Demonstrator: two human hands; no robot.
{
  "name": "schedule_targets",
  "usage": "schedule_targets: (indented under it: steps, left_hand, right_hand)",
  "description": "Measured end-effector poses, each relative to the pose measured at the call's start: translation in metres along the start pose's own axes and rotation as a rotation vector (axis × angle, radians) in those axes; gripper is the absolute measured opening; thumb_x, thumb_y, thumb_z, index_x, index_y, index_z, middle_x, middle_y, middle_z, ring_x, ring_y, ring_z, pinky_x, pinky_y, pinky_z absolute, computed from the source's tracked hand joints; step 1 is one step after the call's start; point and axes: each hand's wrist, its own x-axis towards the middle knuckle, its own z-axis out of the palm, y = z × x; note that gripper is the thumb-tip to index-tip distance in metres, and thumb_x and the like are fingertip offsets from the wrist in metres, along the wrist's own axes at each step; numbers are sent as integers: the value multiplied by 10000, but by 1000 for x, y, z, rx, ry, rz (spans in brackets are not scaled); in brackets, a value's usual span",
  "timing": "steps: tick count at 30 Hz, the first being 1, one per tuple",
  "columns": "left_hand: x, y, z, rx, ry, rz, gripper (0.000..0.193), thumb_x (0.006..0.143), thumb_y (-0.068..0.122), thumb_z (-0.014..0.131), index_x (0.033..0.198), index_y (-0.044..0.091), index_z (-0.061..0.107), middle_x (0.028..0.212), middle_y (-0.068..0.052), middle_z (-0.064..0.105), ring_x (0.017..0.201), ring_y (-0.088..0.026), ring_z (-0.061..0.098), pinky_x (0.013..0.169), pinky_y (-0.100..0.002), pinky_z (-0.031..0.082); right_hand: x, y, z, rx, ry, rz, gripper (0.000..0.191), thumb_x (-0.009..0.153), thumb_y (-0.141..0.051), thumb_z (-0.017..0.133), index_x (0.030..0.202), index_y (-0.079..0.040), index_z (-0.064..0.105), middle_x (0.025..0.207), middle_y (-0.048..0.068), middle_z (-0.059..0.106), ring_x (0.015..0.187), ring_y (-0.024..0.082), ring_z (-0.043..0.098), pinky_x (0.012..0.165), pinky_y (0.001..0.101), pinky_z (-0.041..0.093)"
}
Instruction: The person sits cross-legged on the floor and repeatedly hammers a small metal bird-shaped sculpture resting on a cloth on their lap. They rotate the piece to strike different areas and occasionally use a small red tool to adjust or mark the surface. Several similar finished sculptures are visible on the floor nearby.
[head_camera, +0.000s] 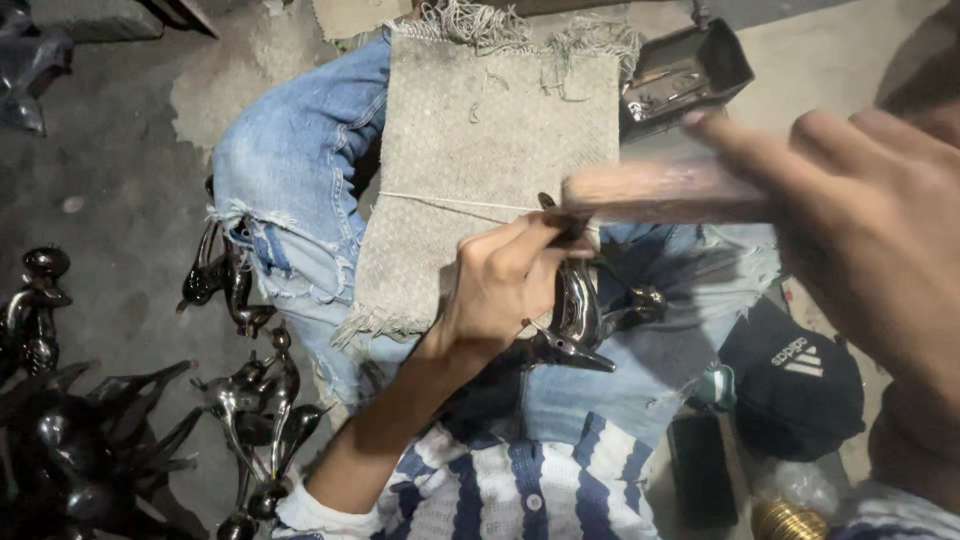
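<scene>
A: Far left, 9 o'clock: heap of dark glossy metal figurines (60, 440) on the concrete floor (120, 190). More at 8 o'clock, bird-like ones (255, 400) w/ long necks, just beside the knee.

B: Centre?

A: Torn blue jeans (290, 170), frayed woven cloth (480, 160) spread over the lap, thin string across it. Left hand (500, 285) at dead centre, fingers curled tight round a slim dark tool (565, 222), tip pointing to 1 o'clock. Under that hand, resting on the lap at the cloth's edge: shiny black figurine (580, 320), beak end toward 5 o'clock.

B: Right side?

A: Right hand (880, 250) at 3 o'clock, close to lens, blurred. Fingers wrapped round a wooden handle or block (660, 190), its end touching or just over the tool's top; can't tell which. Metal tray (685, 70) at 1 o'clock, dark cap (795, 375) at 4 o'clock, brass-coloured item (785, 520) at 5 o'clock.

B: Risks?

A: Judging only: wood piece v. near left knuckles, so an off-line blow could catch the fingers. Tool looks narrow; a glancing hit could skid it across the polished surface & scar it. Figurine unclamped, only lap + cloth beneath, so could roll or slip off toward the floor. Thin parts might bend if struck too hard.
</scene>
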Motion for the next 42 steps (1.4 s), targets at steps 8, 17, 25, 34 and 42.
schedule_targets:
  steps: [8,17,25,34,42]
  left_hand:
    - [7,1,-5,-8,-47,57,317,908,-59,683,1220,-9,655,1052,-142,747,947,-251,783,803,-327,631]
    - [13,2,-8,-104,-163,39,326,907,-104,599,1227,-59,636,1093,-188,739,976,-249,793,814,-316,650]
    - [16,-4,-5,-27,-204,119,370,866,-109,616,1227,-35,646,1098,-180,748,964,-262,777,834,-345,636]
    - [35,-3,0,-39,-350,97,443,839,-120,595,1248,42,651,1055,-166,763,956,-242,789,824,-336,647]
    - [56,-3,3,37,-664,-43,573,814,-143,565,1305,143,641,934,-112,782,805,-219,798,615,-380,617]
  right_hand:
    - [-9,12,24,254,144,268,535,892,-53,750,1392,-25,562,933,140,648,807,201,609,739,339,491]
    - [-51,22,67,677,372,594,194,1118,-127,698,1175,17,580,939,125,609,803,163,563,754,278,461]
    - [-19,-17,21,250,147,348,681,737,-67,818,1395,-93,644,994,12,690,884,136,662,885,318,550]
    - [-29,-21,48,747,507,561,607,820,18,780,1381,-86,574,895,89,654,761,192,601,749,311,477]
    - [-72,-12,95,-27,263,317,892,580,72,822,1369,-114,451,965,152,638,890,241,652,821,317,546]
